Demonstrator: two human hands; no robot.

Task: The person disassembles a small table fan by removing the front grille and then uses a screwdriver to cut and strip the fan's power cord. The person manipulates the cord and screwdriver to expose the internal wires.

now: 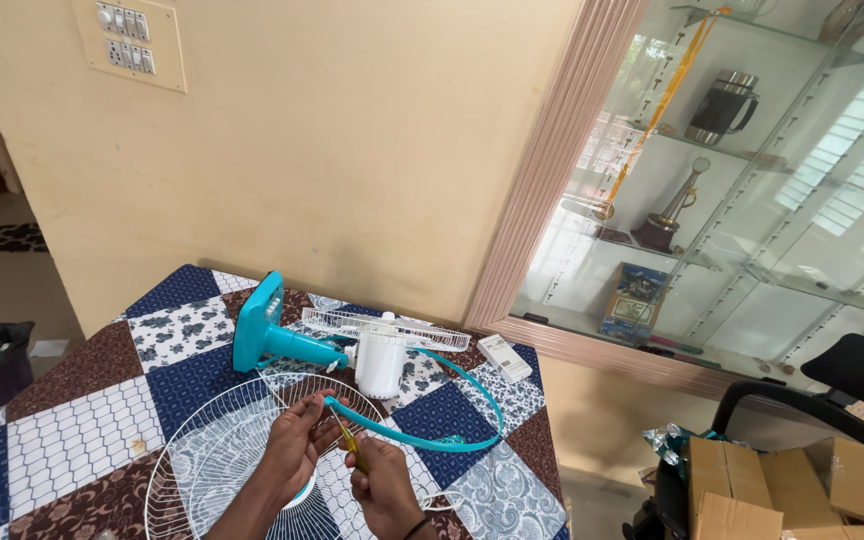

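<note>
Left hand (297,445) pinches end of thin teal plastic rim band (457,432), steadying it over round white wire fan guard (202,450) on patchwork tablecloth (72,420). Right hand (384,482) clamped on small yellow-handled screwdriver (350,441), tip at band's joint. Teal-and-white fan body (312,345) lies behind, out of way.

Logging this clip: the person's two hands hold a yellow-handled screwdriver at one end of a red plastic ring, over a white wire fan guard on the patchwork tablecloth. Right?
Not quite: the plastic ring is teal blue, not red, as the head view shows. The rest stands: the left hand and right hand hold a yellow-handled screwdriver at one end of it, over the white wire fan guard on the patchwork tablecloth.
</note>
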